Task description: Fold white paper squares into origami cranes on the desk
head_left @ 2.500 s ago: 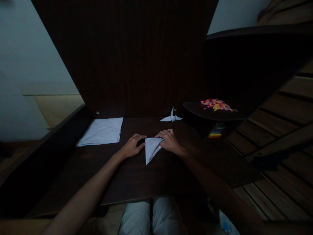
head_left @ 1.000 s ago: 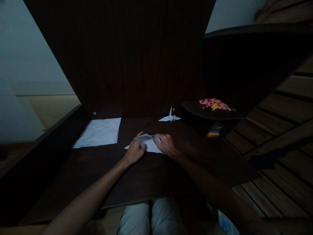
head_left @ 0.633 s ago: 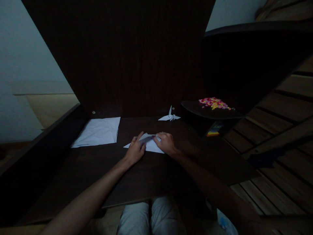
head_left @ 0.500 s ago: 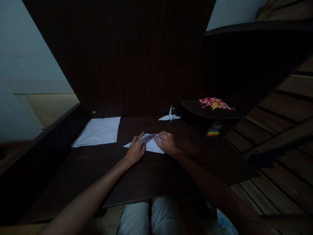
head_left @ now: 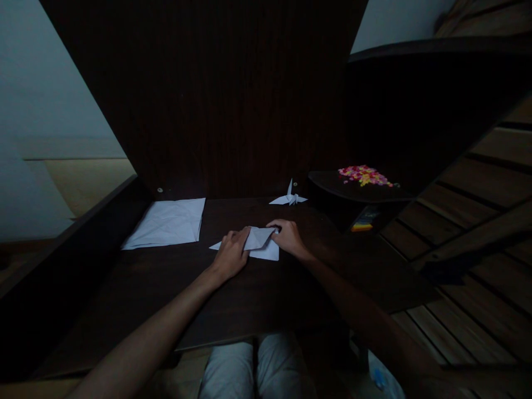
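A partly folded sheet of white paper (head_left: pixel 266 253) lies on the dark desk in front of me, one pointed corner sticking out at the left. My left hand (head_left: pixel 231 252) lies flat across its left half, fingers stretched out, pressing it to the desk. With thumb and fingers, my right hand (head_left: pixel 286 237) pinches the raised flap at the paper's right side. Behind the hands stands a folded white paper crane (head_left: pixel 289 198). To the left lies a stack of white paper sheets (head_left: pixel 166 223).
On the right, a rounded dark shelf (head_left: pixel 332 185) carries a heap of small pink, red and yellow pieces (head_left: pixel 366 175). A yellow-edged item (head_left: pixel 361 227) sits beneath it. A low side panel (head_left: pixel 83 238) borders the desk at the left, and a tall dark panel (head_left: pixel 216 100) rises behind.
The paper's upper flap now stands raised toward the right, pinched by my right hand. My left hand has flattened and lies further over the paper.
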Demonstrator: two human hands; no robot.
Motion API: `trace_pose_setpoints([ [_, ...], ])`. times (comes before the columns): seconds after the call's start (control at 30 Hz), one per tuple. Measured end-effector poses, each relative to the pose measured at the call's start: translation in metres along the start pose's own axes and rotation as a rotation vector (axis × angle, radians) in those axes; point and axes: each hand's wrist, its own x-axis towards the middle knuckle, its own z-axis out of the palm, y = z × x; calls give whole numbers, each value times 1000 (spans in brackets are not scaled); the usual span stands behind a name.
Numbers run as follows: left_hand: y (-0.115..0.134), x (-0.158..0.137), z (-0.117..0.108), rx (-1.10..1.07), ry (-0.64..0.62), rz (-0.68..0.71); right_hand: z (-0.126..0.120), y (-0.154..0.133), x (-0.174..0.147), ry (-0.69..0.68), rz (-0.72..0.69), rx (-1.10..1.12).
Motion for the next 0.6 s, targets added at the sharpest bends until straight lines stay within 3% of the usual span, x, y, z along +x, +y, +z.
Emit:
trace_pose_setpoints([
  [0.33, 4, -4, -3, 145, -87, 24, 0, 6, 3, 11, -92, -43],
  [0.6, 5, -5, -2, 324, -116, 67, 1, 12, 5, -3, -79, -112],
])
